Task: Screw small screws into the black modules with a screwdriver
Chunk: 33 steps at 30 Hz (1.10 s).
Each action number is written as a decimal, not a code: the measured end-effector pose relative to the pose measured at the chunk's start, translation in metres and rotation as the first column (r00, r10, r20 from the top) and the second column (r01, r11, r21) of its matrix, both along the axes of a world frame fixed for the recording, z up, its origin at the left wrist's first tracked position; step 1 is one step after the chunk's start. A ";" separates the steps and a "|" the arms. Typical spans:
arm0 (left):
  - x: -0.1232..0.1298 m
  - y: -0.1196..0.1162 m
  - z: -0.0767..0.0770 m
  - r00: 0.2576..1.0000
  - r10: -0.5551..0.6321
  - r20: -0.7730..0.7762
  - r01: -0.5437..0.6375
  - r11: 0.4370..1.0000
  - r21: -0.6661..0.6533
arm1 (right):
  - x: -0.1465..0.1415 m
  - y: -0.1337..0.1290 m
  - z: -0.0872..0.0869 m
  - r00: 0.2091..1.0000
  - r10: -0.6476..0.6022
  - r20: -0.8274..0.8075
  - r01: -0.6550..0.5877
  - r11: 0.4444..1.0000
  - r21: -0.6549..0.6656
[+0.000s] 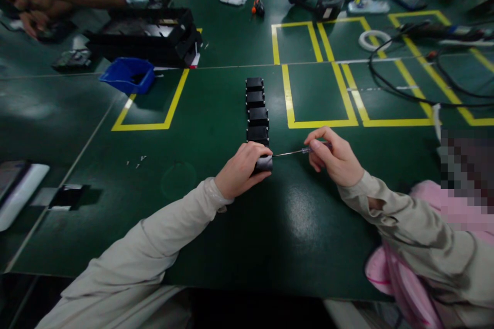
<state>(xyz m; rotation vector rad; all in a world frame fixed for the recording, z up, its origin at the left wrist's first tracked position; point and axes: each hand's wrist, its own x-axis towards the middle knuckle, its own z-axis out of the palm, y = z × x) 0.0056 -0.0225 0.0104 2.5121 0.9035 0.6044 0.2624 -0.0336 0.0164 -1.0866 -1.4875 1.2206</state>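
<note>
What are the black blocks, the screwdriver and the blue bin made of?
Black blocks: perhaps plastic, since they look evenly black and smooth, though coated metal is possible. Screwdriver: the thin shaft looks like polished metal, from its bright gleam; the mostly hidden handle seems clear plastic, but that is hard to tell. Blue bin: likely moulded plastic, from its solid colour and smooth walls.

Block row (pixel 258 115) on table (pixel 216 113). Rel. to row: screwdriver (pixel 304 150) R, nr. end; bin (pixel 127 73) L, approx. lvl. w/ far end; small pcs. (pixel 143 158) L; ring (pixel 362 41) R, behind.
</note>
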 end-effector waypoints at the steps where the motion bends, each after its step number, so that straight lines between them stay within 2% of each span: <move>1: 0.000 0.000 0.000 1.000 -0.001 0.000 0.001 1.000 0.003 | 0.000 0.000 0.000 1.000 0.000 0.009 0.000 1.000 0.000; 33: -0.001 0.000 0.001 1.000 -0.004 0.006 0.004 1.000 -0.015 | 0.001 0.002 0.001 0.999 -0.006 0.042 0.006 1.000 0.017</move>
